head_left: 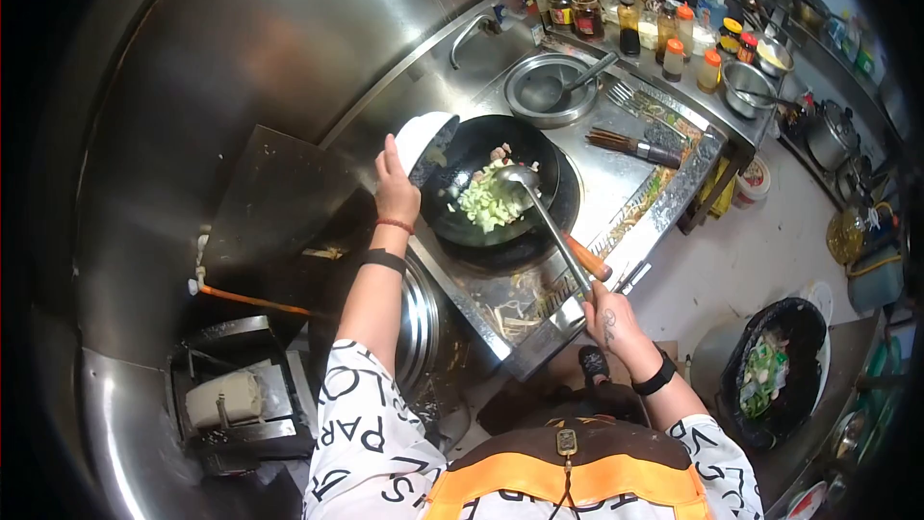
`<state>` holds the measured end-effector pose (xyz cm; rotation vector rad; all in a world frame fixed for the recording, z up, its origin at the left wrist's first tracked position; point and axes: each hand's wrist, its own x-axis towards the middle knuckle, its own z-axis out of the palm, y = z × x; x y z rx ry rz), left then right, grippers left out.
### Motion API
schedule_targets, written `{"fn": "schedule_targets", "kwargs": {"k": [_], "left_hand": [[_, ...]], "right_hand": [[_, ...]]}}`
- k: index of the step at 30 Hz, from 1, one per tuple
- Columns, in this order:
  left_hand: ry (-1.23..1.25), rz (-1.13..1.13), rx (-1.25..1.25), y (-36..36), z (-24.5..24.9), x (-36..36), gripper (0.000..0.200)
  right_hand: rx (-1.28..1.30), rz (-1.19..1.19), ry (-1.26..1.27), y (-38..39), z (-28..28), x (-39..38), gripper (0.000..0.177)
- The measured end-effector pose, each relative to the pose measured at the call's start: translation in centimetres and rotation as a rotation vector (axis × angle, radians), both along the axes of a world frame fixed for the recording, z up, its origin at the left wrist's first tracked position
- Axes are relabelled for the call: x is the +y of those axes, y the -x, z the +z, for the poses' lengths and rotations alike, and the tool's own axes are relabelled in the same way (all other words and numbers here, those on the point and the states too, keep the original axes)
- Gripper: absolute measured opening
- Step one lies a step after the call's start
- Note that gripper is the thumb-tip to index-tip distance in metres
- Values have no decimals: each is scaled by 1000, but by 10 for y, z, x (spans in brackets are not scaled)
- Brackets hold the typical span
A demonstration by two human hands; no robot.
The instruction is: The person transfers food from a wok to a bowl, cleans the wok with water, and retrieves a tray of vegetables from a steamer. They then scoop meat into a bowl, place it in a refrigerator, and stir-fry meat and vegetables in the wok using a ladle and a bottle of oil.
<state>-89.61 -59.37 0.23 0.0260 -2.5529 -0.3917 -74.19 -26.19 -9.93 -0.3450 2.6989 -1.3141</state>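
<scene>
My left hand grips a white bowl, tilted over the left rim of a black wok. Pale green chopped vegetables and a few pinkish meat pieces lie in the wok. My right hand is closed around the handle of a metal ladle, whose head rests over the food. Close to that hand, the wok's wooden handle sticks out toward the lower right.
Behind the wok stands a metal pot with another ladle in it. A bamboo brush lies on the stove top. Sauce bottles crowd the shelf. A faucet rises at the back. A black-lined bin stands right.
</scene>
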Motion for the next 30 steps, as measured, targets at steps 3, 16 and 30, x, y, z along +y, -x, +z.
{"fn": "schedule_targets", "kwargs": {"k": [3,16,30], "left_hand": [[-106,-44,200,-3,-4,-7,69],[-315,-213,322,-37,7,21,63],[-459,-37,419,-75,8,34,55]], "right_hand": [[-11,-16,-231,9,-3,7,32],[151,105,-223,42,12,28,50],[999,757,-84,240,76,-183,20]]}}
